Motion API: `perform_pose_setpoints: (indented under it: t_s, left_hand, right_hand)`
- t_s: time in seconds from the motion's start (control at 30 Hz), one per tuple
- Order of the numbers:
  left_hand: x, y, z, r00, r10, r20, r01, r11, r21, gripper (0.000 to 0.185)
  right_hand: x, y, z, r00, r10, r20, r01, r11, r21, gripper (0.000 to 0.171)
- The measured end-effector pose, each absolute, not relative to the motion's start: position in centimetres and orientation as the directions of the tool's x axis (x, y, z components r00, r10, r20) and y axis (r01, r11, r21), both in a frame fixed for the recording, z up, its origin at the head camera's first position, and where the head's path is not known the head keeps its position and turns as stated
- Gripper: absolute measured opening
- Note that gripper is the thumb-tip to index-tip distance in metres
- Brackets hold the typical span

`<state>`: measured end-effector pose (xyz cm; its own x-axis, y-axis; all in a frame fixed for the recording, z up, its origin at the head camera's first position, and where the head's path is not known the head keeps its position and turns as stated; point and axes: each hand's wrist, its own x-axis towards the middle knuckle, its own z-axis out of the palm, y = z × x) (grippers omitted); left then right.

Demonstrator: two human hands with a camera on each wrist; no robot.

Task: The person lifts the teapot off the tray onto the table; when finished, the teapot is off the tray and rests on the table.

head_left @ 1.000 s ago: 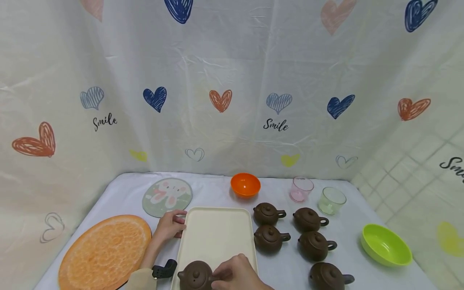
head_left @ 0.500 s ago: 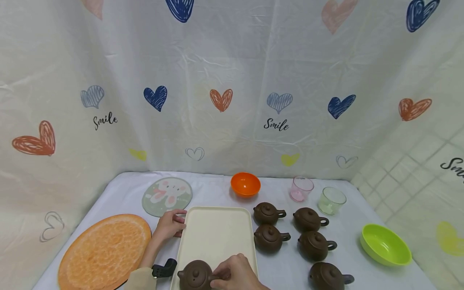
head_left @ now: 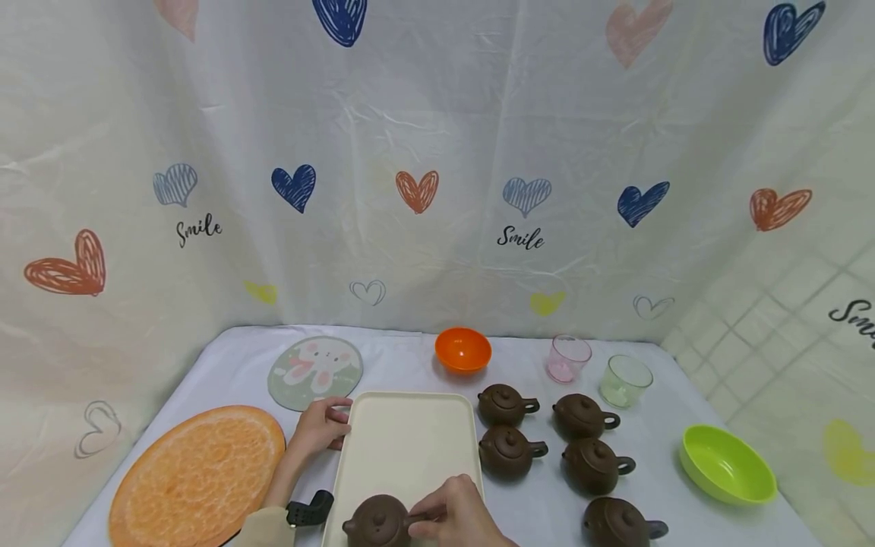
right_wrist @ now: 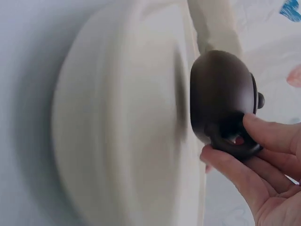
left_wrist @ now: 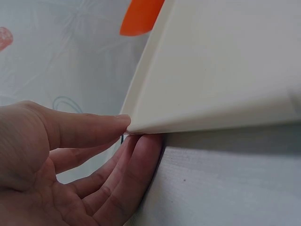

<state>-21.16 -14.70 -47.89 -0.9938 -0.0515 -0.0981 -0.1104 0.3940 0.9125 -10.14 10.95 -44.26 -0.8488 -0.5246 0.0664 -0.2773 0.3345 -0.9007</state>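
The right hand (head_left: 459, 518) pinches the handle of one brown teapot (head_left: 377, 523), which seems to sit on the near end of the cream tray (head_left: 403, 444) (the wrist view is blurry there). The left hand (head_left: 320, 425) has its fingers nearly straight against the tray's far left corner, holding nothing. Five more teapots (head_left: 507, 451) stand right of the tray, near two cups (head_left: 625, 380) and two bowls (head_left: 462, 349).

The right hand (head_left: 459, 515) has shifted the teapot (head_left: 378, 523) slightly rightward on the tray (head_left: 403, 441).
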Motion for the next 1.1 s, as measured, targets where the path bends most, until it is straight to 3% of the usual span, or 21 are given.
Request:
perform_pose_setpoints:
  t_s: [0.2,0.5,0.93,1.1]
  left_hand:
    - [-21.2,-14.8,-48.0,-0.994,-0.043,-0.099,-0.109,0.395,0.912,0.044]
    - [-21.1,-14.6,-47.9,-0.993,-0.045,-0.108,-0.118,0.385,0.915,0.044]
    - [-21.0,-14.6,-47.9,-0.994,-0.046,-0.097,-0.107,0.389,0.915,0.044]
    - [-21.0,-14.6,-47.8,-0.994,-0.05,-0.1,-0.112,0.398,0.911,0.043]
  right_hand:
    - [-10.5,13.6,-43.9,-0.84,-0.532,0.111,-0.288,0.262,-0.921,0.017]
    - [-10.6,18.8,-42.6,-0.892,-0.452,-0.009,-0.181,0.376,-0.909,0.016]
    - [-10.3,24.6,-42.4,-0.868,-0.483,0.114,-0.351,0.435,-0.829,0.022]
    - [-10.2,25.3,-42.6,-0.887,-0.459,0.041,-0.283,0.471,-0.835,0.022]
